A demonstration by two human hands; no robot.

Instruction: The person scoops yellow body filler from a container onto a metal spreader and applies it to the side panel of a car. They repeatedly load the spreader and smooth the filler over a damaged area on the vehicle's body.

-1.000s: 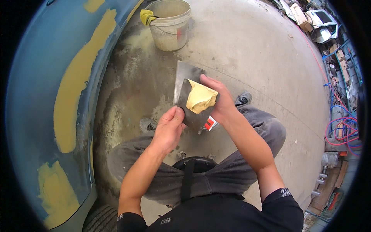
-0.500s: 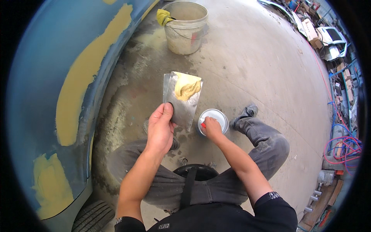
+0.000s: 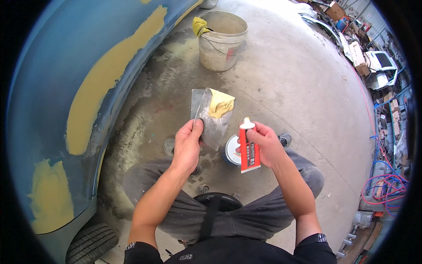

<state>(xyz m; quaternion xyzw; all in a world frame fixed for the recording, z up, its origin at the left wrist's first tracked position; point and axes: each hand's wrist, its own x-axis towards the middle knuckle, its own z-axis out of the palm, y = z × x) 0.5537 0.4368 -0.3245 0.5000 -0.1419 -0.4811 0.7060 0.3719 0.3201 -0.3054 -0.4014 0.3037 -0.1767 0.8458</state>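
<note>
In my left hand (image 3: 188,143) are two thin metal filler spreaders (image 3: 206,125), one overlapping the other. A lump of yellow body filler (image 3: 221,104) lies on the upper right of the front one. My right hand (image 3: 266,143) grips a red tube (image 3: 249,154) with a white neck at its top; some pale paste shows at the tip. The tube is upright, its flat end toward me. Partly hidden behind the tube stands a round can (image 3: 232,147) with a white lid. To my left, a blue car body panel (image 3: 48,114) carries yellow filler patches (image 3: 94,83).
A dirty plastic bucket (image 3: 222,48) with a yellow cloth (image 3: 200,26) over its rim stands ahead on the concrete floor. A tire (image 3: 92,244) is at lower left. Along the right lie tangled red and blue hoses (image 3: 387,191), boxes and a car door (image 3: 380,66).
My right hand has lifted the red tube from the can lid and raised it beside the spreaders. The left hand has shifted slightly right, still holding the spreaders with filler.
</note>
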